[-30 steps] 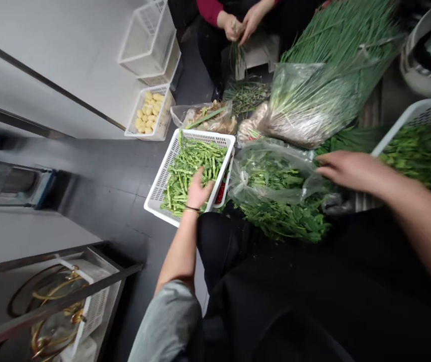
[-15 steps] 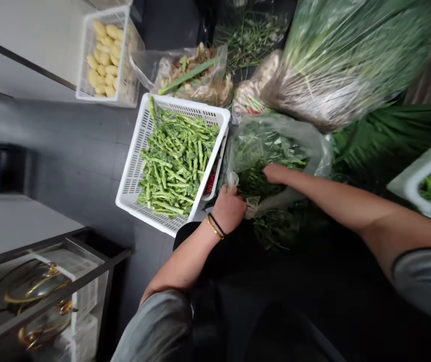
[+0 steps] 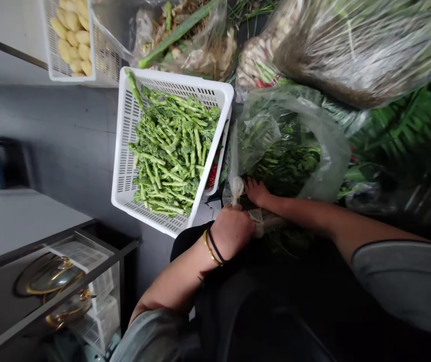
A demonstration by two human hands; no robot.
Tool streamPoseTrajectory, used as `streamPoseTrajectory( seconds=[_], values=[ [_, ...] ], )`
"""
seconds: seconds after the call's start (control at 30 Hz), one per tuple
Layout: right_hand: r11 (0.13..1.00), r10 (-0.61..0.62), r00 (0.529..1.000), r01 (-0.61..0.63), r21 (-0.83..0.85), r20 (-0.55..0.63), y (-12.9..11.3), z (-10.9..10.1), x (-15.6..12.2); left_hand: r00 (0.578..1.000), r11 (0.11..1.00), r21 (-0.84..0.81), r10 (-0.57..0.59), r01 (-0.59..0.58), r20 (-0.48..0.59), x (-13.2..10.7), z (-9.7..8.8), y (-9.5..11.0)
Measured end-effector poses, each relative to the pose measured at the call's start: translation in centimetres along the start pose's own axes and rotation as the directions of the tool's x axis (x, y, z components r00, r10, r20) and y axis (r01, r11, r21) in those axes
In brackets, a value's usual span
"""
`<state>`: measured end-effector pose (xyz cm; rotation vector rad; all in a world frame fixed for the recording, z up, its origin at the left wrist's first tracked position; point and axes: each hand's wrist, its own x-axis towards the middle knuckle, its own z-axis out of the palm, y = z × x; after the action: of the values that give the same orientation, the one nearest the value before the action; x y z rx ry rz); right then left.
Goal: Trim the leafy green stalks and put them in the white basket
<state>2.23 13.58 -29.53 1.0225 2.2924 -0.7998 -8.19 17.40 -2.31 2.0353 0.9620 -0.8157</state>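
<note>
A clear plastic bag [image 3: 328, 161] with its mouth spread wide lies in front of me, with leafy greens [image 3: 290, 168] inside. My left hand [image 3: 233, 229] is closed around the near left edge of the bag, beside a knotted bit of plastic. Inside the opening, by that same edge, my right hand [image 3: 257, 192] has its fingers spread and holds nothing I can see. To the left stands a white plastic basket [image 3: 124, 146] of green broccoli-like stems [image 3: 177, 156].
Peeled potatoes [image 3: 74, 37] fill another white basket at the upper left. Bags of vegetable scraps [image 3: 192, 45], garlic bulbs [image 3: 253, 63] and long-stemmed greens [image 3: 351, 55] lie along the back. A metal rack [image 3: 98, 251] with glass lids stands at the lower left.
My right hand has moved left and nearer from the middle of the greens to the bag's left edge, its fingers now spread. My left hand keeps its hold. The whole view has shifted.
</note>
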Motion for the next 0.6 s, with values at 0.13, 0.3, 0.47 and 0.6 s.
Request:
streamPoseTrajectory(
  seconds=[0.13, 0.3, 0.47, 0.6],
  values=[
    [0.999, -0.051, 0.999, 0.051, -0.016, -0.005, 0.6, 0.8, -0.7, 1.0, 1.0, -0.006, 0.011, -0.011, -0.003, -0.1, 0.0, 0.0],
    [0.996, -0.075, 0.997, 0.075, -0.055, -0.008, 0.2, 1.1, -0.5, 1.0, 1.0, -0.001, 0.011, -0.011, -0.028, 0.4, 0.5, 0.3],
    [0.991, -0.12, 0.992, 0.118, -0.062, -0.026, 1.5, -0.8, 0.6, 1.0, 1.0, 0.011, -0.015, 0.015, 0.0, 0.9, 0.3, 0.4],
    [0.986, -0.158, 0.987, 0.155, -0.065, -0.03, 6.2, -5.2, 0.0, 0.999, 1.0, 0.014, -0.014, 0.015, -0.037, -0.1, -0.4, 0.2]
  ],
)
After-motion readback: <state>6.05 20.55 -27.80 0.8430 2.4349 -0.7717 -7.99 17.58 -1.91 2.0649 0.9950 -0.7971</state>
